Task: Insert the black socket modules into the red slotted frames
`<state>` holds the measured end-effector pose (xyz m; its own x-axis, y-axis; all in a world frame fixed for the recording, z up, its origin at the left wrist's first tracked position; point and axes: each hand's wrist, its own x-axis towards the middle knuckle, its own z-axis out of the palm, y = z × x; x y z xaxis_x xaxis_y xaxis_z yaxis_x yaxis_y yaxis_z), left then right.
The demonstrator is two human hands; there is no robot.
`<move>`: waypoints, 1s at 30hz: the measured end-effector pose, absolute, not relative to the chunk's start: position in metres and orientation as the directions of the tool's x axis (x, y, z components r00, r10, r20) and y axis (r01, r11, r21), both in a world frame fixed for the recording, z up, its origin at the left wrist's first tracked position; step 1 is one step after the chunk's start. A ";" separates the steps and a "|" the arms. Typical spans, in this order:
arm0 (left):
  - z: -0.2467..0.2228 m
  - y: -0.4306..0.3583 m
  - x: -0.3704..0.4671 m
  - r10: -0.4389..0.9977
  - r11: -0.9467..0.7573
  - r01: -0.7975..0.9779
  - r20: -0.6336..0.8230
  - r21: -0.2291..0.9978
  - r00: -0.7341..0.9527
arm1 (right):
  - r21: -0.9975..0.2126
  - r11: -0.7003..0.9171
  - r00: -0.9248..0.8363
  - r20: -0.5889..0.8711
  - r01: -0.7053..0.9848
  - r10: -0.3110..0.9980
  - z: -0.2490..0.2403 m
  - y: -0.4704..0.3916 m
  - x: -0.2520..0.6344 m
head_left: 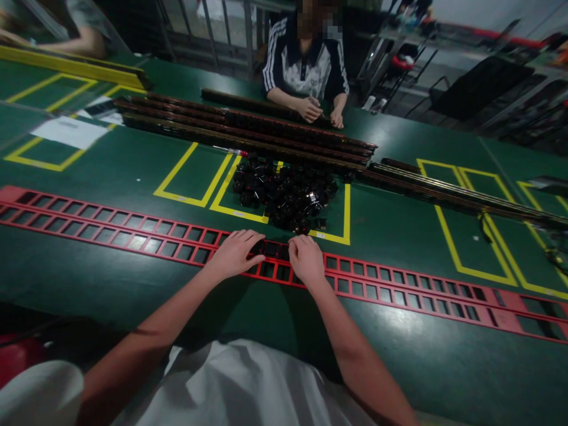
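Note:
A long red frame (177,241) with two rows of square openings lies across the green table. My left hand (237,253) rests on its upper row, fingers extended and thumb apart, beside small black parts (271,249) seated in the openings. Just right of those parts, my right hand (306,257) is on the frame with its fingers curled together; whatever they may hold is hidden. Beyond both hands sits a heap of black parts (288,192), close to the frame's far edge.
Behind the heap lie bundled long dark strips (248,127), with more strips (461,192) to the right. A red-handled tool (237,152) lies near the heap. Papers (71,131) are at left. A person (306,71) sits opposite; another person's arm (75,44) shows at upper left.

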<state>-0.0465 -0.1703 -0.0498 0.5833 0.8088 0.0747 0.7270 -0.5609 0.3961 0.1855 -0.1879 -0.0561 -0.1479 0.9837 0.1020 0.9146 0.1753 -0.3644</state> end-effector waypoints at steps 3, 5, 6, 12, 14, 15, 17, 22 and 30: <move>-0.049 -0.171 -0.046 0.811 -0.559 0.732 0.070 0.389 0.581 | -0.372 0.178 -0.150 0.103 0.911 0.983 -0.056 -0.188 0.185; -0.048 -0.171 -0.045 0.811 -0.557 0.733 0.067 0.391 0.581 | -0.374 0.180 -0.153 0.101 0.910 0.983 -0.056 -0.188 0.185; -0.047 -0.171 -0.045 0.811 -0.557 0.732 0.064 0.392 0.582 | -0.376 0.179 -0.152 0.101 0.909 0.983 -0.056 -0.188 0.185; -0.047 -0.170 -0.046 0.814 -0.547 0.728 0.060 0.413 0.578 | -0.388 0.173 -0.145 0.100 0.905 0.984 -0.056 -0.188 0.186; -0.048 -0.170 -0.046 0.815 -0.545 0.723 0.069 0.425 0.575 | -0.384 0.177 -0.148 0.103 0.906 0.984 -0.057 -0.188 0.186; -0.048 -0.169 -0.046 0.815 -0.545 0.719 0.074 0.431 0.574 | -0.381 0.180 -0.150 0.106 0.907 0.983 -0.057 -0.188 0.186; -0.050 -0.169 -0.046 0.815 -0.546 0.712 0.081 0.441 0.574 | -0.372 0.188 -0.158 0.110 0.909 0.981 -0.058 -0.188 0.187; -0.050 -0.169 -0.046 0.815 -0.545 0.707 0.087 0.452 0.573 | -0.363 0.217 -0.188 0.113 0.906 0.976 -0.058 -0.187 0.189; -0.045 -0.170 -0.045 0.843 -0.489 0.705 0.070 0.514 0.534 | -0.354 0.238 -0.209 0.120 0.904 0.971 -0.057 -0.186 0.189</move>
<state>-0.0449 -0.1704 -0.0446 0.5338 0.8427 0.0705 0.7047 -0.4894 0.5137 0.1889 -0.1861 -0.0571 -0.2090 0.9706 0.1197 0.9042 0.2384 -0.3545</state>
